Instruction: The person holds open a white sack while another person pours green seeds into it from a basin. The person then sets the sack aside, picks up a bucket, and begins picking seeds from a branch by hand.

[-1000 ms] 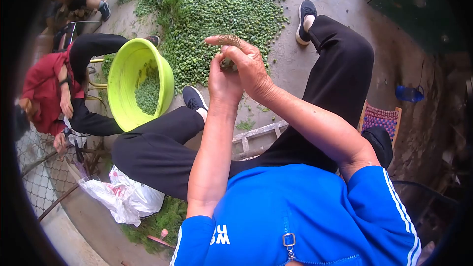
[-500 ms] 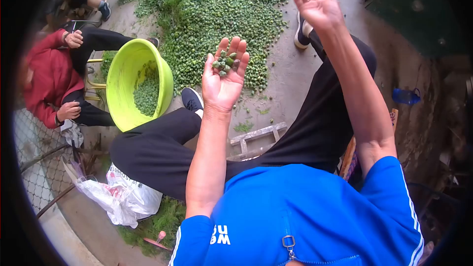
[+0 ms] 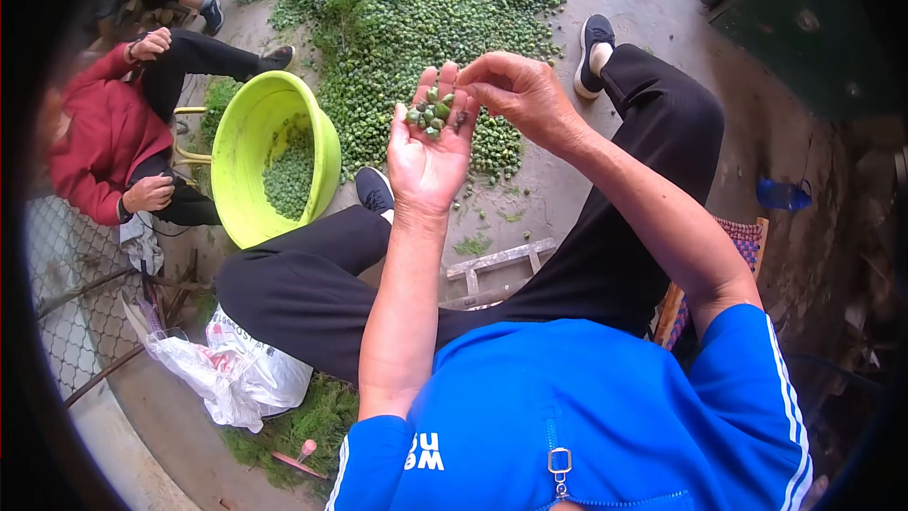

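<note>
My left hand (image 3: 428, 166) is palm up with its fingers stretched out, and a few small round green seed pods (image 3: 432, 114) rest on the fingers. One piece near the ring finger looks darker. Close against those fingertips is my right hand (image 3: 530, 99), its thumb and index finger bent together in a pinch. Whatever sits between them is too small to make out. Beyond both hands, a wide heap of the same green pods (image 3: 426, 24) covers the floor, with feathery green stems mixed in.
A yellow-green tub (image 3: 326, 156) with pods inside stands tilted left of my foot. A person in a red top (image 3: 109, 132) sits beyond it. White plastic bag (image 3: 251, 378) lies by my left knee; a small wooden frame (image 3: 501, 270) lies between my legs. Blue plastic item (image 3: 783, 194) at right.
My right hand has come down and left from a raised, spread pose to pinch at my left fingertips. My left hand stays nearly in place with the pods.
</note>
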Demonstrator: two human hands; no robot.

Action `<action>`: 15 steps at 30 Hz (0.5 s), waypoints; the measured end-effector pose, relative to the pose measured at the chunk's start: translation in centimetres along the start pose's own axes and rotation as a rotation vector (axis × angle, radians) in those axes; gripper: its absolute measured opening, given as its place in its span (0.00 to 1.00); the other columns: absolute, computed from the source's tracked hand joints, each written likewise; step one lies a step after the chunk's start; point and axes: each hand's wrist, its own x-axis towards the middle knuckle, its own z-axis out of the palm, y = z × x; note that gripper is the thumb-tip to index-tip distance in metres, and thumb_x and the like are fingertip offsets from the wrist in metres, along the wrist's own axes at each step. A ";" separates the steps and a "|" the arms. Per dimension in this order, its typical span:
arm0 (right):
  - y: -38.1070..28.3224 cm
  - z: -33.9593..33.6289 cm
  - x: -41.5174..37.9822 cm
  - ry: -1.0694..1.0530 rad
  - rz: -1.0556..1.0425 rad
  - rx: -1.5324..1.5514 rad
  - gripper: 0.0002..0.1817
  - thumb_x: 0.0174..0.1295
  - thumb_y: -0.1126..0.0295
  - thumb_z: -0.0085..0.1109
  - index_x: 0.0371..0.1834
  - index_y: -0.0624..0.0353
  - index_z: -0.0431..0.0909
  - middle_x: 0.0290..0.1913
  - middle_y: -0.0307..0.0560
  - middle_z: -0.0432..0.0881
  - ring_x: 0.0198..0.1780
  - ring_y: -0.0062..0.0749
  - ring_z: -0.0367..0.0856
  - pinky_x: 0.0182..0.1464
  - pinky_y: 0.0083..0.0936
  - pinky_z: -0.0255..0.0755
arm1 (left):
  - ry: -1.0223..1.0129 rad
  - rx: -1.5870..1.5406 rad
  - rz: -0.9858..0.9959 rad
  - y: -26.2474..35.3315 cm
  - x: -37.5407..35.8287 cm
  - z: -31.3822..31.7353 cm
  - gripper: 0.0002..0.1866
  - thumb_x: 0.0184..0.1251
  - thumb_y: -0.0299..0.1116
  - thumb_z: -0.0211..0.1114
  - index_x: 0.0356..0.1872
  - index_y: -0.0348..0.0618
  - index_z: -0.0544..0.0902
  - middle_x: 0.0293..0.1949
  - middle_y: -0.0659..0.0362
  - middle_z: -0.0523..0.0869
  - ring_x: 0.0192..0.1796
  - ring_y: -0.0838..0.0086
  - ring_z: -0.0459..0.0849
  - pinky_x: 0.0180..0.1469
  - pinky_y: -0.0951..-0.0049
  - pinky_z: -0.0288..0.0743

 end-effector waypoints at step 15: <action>-0.2 1.0 1.0 0.067 -0.383 -0.472 0.04 0.51 0.69 0.62 0.30 0.50 0.82 0.28 0.40 0.73 0.34 0.33 0.76 0.36 0.30 0.69 | 0.100 0.111 -0.121 -0.3 -0.3 -0.3 0.18 0.73 0.42 0.41 0.52 0.40 0.71 0.53 0.51 0.75 0.59 0.63 0.71 0.66 0.57 0.60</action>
